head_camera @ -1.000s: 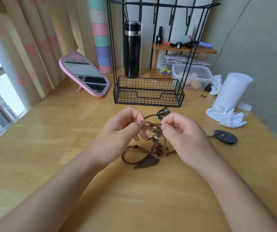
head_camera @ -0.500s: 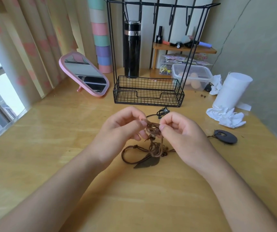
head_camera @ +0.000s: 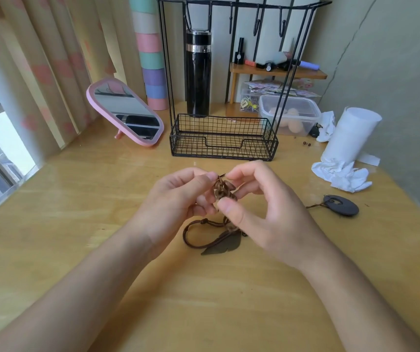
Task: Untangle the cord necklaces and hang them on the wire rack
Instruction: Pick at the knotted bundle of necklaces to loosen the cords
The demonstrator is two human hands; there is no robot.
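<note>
A tangle of brown cord necklaces (head_camera: 223,190) with wooden rings is held above the wooden table between both hands. My left hand (head_camera: 178,201) pinches the knot from the left. My right hand (head_camera: 262,209) pinches it from the right, thumb low and forefinger high. Loose brown cord (head_camera: 191,237) and a dark leaf pendant (head_camera: 222,247) trail onto the table beneath. A dark oval pendant (head_camera: 340,205) on its cord lies to the right. The black wire rack (head_camera: 222,141), with a basket base and hooks on its top bar, stands behind the hands.
A pink mirror (head_camera: 125,113) leans at the back left. A black flask (head_camera: 198,72) stands behind the rack. A plastic box (head_camera: 290,113), a white paper roll (head_camera: 351,133) and crumpled tissue (head_camera: 340,175) sit at the right. Curtains and a window fill the left.
Both hands have lifted the tangle slightly and turned it. My right thumb has dropped below the knot, and the small black cord bundle behind the hands is now hidden.
</note>
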